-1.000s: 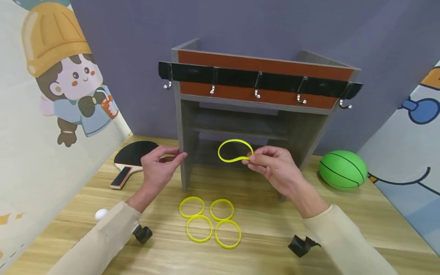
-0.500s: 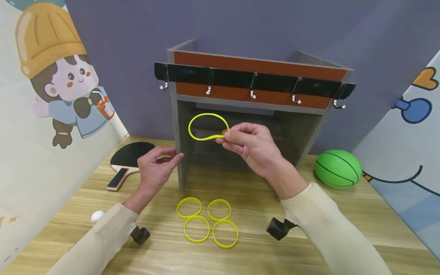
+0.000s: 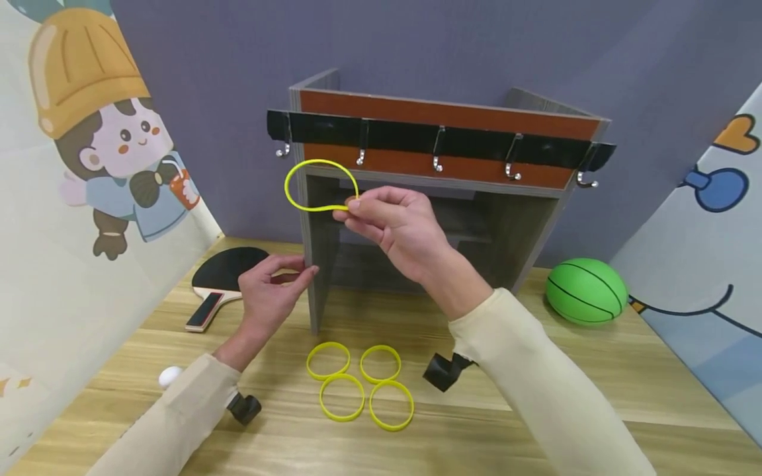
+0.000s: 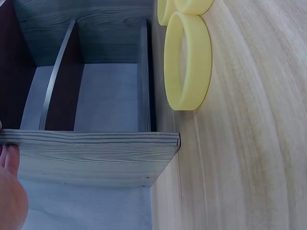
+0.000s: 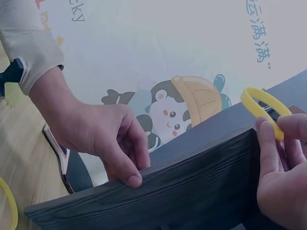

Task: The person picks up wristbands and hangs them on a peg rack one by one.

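Between the thumb and fingers of my right hand [image 3: 399,225] is a yellow silicone wristband [image 3: 321,162], pinched at its right end. The band overlaps the upper left of the grey wooden shelf unit [image 3: 428,178], just below the leftmost hooks. My left hand [image 3: 270,291] grips the front edge of the unit's left side panel [image 5: 192,177], thumb on the inner face. A black strip [image 3: 399,139] across the red front board carries several silver hooks [image 3: 437,164], all bare. Several more wristbands [image 3: 342,396] lie flat on the wooden table in front.
A table tennis bat [image 3: 223,277] and a white ball [image 3: 169,377] lie on the table at the left. At the right sits a green ball [image 3: 586,291] with black lines. A purple-grey wall [image 3: 417,46] stands behind the unit.
My right hand has carried the wristband up and to the left, from the middle of the shelf unit to its upper left corner. The left hand keeps its grip on the panel.
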A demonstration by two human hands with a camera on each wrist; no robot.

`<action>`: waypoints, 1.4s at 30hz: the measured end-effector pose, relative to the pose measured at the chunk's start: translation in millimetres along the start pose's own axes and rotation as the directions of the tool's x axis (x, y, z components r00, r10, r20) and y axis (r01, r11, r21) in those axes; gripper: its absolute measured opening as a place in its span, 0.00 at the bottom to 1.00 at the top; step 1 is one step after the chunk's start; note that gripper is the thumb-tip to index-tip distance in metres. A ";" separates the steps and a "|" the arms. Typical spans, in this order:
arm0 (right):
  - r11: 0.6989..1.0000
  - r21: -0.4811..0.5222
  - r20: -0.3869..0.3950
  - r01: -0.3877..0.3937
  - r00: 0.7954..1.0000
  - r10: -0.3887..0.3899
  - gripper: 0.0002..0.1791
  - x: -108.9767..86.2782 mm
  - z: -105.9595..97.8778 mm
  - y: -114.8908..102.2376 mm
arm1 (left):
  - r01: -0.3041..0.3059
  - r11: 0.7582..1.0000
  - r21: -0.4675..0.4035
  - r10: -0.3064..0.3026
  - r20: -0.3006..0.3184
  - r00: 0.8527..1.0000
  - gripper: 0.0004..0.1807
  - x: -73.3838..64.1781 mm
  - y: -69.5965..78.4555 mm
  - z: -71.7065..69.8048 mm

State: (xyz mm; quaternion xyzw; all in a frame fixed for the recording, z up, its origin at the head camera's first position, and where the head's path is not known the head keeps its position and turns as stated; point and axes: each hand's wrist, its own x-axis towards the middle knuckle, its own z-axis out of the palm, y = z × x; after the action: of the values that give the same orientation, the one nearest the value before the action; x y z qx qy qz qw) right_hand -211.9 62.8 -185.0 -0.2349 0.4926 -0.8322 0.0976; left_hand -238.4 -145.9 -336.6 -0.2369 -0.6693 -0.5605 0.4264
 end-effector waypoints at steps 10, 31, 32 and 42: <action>0.999 0.033 0.034 0.013 0.999 -0.014 0.05 8.0 20.0 2.1 | -0.019 0.999 0.033 0.019 0.008 1.000 0.09 5.1 30.5 0.2; 0.994 -0.108 -0.044 -0.007 0.999 0.002 0.03 12.3 22.5 8.9 | 0.003 0.999 0.042 -0.004 0.019 1.000 0.09 6.3 34.4 3.5; 0.993 -0.121 -0.048 -0.012 0.999 0.006 0.03 12.7 22.5 9.2 | 0.005 0.999 0.042 -0.005 0.018 1.000 0.09 6.5 34.4 3.7; 0.965 -0.257 -0.084 -0.053 0.996 0.033 0.07 12.1 23.1 11.7 | -0.006 1.000 0.028 0.006 0.019 1.000 0.09 6.8 32.8 2.9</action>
State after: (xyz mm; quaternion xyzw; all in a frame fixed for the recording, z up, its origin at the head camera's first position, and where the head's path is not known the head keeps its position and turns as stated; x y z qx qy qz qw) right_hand -212.0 34.4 -182.2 -0.2020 0.6057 -0.7669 0.0646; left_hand -216.8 -135.6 -313.0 -0.2382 -0.6804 -0.5475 0.4249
